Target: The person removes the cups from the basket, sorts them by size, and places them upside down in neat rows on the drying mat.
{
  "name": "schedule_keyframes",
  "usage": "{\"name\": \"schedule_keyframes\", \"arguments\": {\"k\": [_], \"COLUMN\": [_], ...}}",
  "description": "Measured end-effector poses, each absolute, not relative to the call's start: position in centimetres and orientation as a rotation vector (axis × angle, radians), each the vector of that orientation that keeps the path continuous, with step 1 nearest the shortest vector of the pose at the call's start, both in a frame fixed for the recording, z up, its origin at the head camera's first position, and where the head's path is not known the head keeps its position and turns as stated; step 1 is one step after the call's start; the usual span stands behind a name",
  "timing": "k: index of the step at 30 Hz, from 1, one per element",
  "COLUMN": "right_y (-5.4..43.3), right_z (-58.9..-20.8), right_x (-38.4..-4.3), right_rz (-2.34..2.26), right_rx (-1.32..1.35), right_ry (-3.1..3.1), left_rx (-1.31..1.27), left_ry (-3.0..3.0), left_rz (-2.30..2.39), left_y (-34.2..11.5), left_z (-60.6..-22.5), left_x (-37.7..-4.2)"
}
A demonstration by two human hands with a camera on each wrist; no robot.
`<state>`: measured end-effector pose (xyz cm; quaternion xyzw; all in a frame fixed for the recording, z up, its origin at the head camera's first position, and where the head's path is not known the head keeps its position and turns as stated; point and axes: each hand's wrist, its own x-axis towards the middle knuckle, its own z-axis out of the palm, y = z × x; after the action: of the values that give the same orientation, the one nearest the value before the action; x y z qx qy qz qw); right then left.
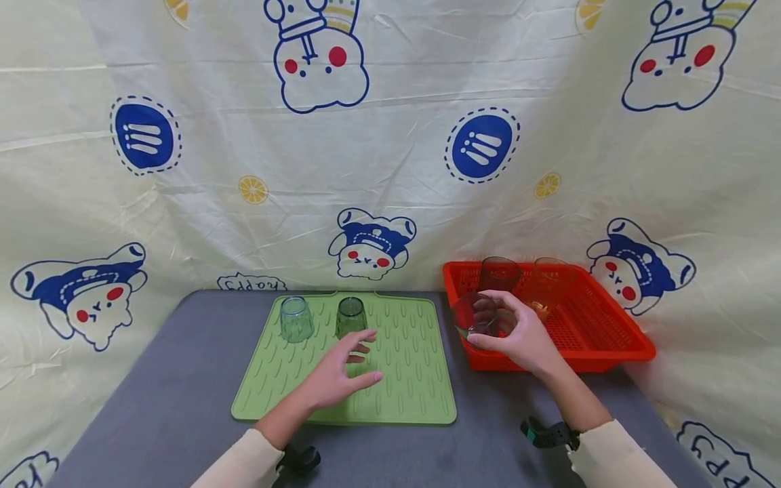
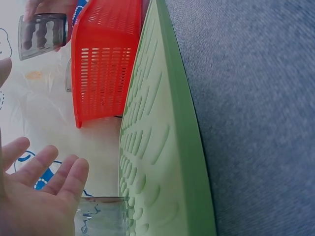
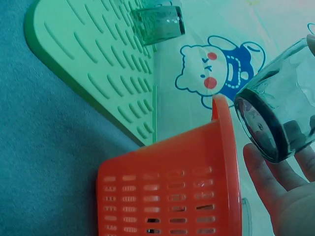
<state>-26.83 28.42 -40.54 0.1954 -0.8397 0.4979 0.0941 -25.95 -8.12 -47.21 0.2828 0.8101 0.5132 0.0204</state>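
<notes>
My right hand grips a clear drinking glass over the left front part of the red basket. In the right wrist view this glass is tilted, its thick base toward the mat. Empty and with relaxed, spread fingers, my left hand hovers above the green drying mat. On that mat two glasses stand upside down: a bluish one at the left and a darker one just beyond my left fingertips.
Inside the basket, a dark glass and an amber-tinted glass lean at the back. The grey tabletop runs up to a patterned hanging sheet behind the mat and basket.
</notes>
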Motion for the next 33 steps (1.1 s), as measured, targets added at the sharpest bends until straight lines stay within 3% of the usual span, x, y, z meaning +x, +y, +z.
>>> {"name": "schedule_keyframes", "arguments": {"k": [33], "right_y": [23.0], "right_z": [-40.9], "right_x": [-23.9], "right_rz": [1.204], "right_rx": [0.803], "right_ry": [-2.608], "left_rx": [0.918], "left_ry": [2.269], "left_rz": [1.863], "left_y": [-5.7], "left_z": [-46.1], "left_x": [-24.3]}}
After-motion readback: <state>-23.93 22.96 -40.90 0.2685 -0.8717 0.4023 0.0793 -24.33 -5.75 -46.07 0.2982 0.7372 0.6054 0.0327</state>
